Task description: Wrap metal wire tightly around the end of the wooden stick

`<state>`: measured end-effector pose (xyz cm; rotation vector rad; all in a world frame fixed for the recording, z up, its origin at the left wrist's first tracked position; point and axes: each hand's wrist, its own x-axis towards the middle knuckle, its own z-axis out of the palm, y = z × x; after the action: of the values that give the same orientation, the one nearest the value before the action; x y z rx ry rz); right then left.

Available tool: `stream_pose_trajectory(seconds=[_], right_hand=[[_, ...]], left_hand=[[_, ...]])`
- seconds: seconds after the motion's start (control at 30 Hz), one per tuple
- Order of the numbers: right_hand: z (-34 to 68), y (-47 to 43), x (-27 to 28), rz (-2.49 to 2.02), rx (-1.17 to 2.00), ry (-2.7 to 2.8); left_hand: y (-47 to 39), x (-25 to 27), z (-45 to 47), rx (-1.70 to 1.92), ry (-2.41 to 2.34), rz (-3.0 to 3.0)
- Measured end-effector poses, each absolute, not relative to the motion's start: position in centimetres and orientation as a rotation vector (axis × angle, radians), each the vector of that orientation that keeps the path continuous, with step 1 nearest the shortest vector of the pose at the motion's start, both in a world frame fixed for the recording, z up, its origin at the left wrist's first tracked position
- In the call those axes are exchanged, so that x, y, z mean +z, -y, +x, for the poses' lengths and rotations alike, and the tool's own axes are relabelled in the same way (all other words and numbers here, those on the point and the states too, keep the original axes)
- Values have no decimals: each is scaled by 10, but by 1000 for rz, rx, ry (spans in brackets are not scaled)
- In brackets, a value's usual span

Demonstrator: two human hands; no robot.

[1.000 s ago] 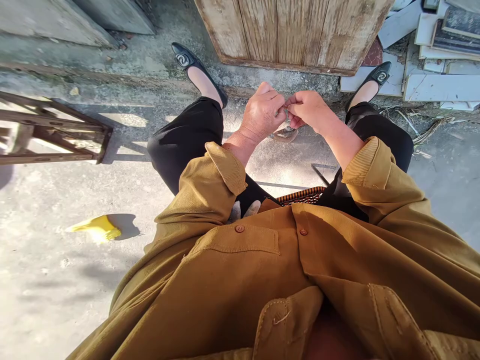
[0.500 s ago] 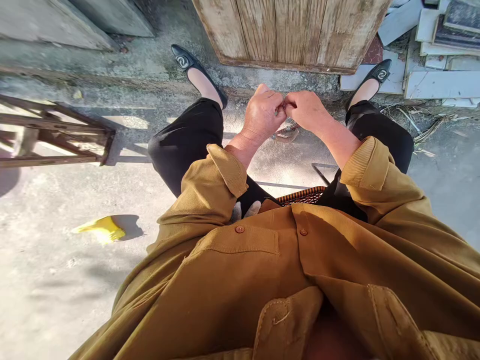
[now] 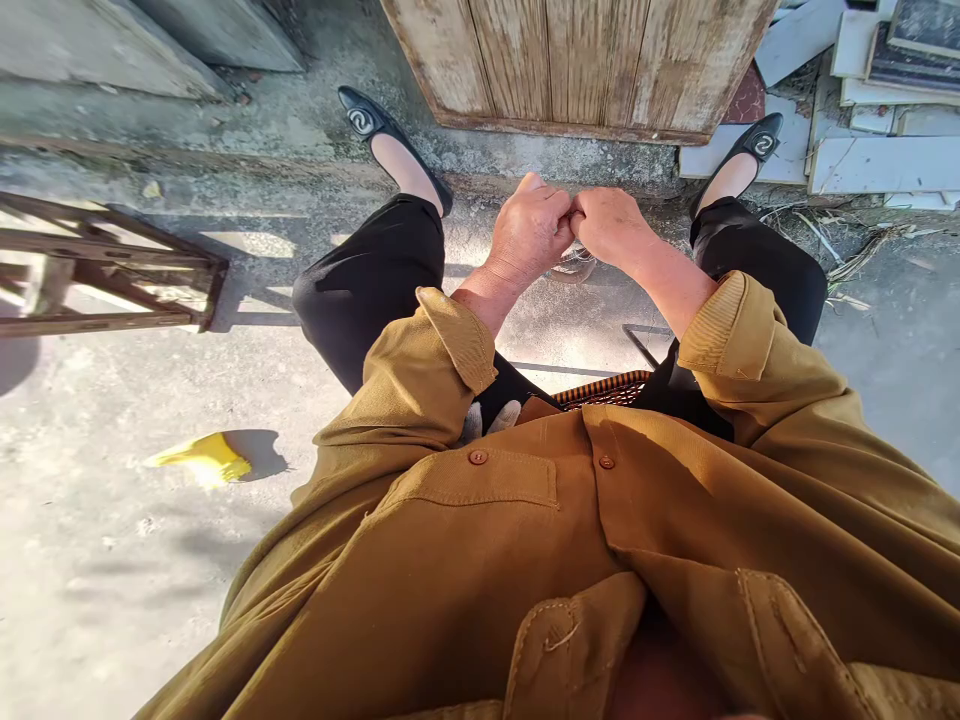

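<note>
My left hand (image 3: pixel 531 228) is closed, with its fingers curled in and the thumb side against my other hand. My right hand (image 3: pixel 609 222) is closed too, its knuckles meeting the left one. Whatever the fingers grip is hidden between them. Just below the hands a curved, ring-like object (image 3: pixel 577 270) shows in part, with thin pale strands about it. I cannot tell whether it hangs from the fingers or lies on the ground.
A weathered wooden panel (image 3: pixel 555 70) lies ahead of the hands. Stacked tiles (image 3: pixel 885 165) are at the right, with dry twigs (image 3: pixel 862 250) below them. On the left are a wooden frame (image 3: pixel 112 255) and a yellow object (image 3: pixel 206 458). A woven seat edge (image 3: pixel 600 390) shows beneath me.
My right hand has rolled inward and down slightly, so its fingertips are more hidden. The two hands now press closer together; the view has shifted a little.
</note>
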<state>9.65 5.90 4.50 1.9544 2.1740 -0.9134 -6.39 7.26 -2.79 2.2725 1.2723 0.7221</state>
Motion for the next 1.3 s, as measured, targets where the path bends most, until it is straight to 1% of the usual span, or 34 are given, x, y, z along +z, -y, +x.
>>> stream_pose_trajectory(seconds=[0.13, 0.37, 0.5, 0.63, 0.77, 0.97, 1.13, 1.2, 1.3], right_hand=[[97, -57, 51, 1936, -997, -2155], [99, -56, 63, 1986, -1073, -2065], [99, -58, 62, 1965, -1105, -2027], [101, -58, 58, 1960, -1224, -1927], [104, -58, 55, 1970, -1334, -1884], [102, -57, 58, 1959, -1288, -1970], [98, -55, 58, 1922, -1076, -2102], [97, -54, 55, 1913, -1010, -2151], [99, -54, 54, 1904, -994, -2185]], left_hand=[[-76, -34, -71, 701, -1228, 2320], [-75, -25, -78, 459, -1227, 2456], [-73, -26, -73, 464, -1179, 2553], [-73, -30, -67, 414, -1095, 2543], [-72, -25, -66, 340, -1139, 2475], [-71, -30, -68, 396, -1274, 2444], [-72, -42, -66, 590, -1259, 2358], [-71, -37, -65, 664, -1205, 2318], [-68, -24, -64, 692, -1161, 2284]])
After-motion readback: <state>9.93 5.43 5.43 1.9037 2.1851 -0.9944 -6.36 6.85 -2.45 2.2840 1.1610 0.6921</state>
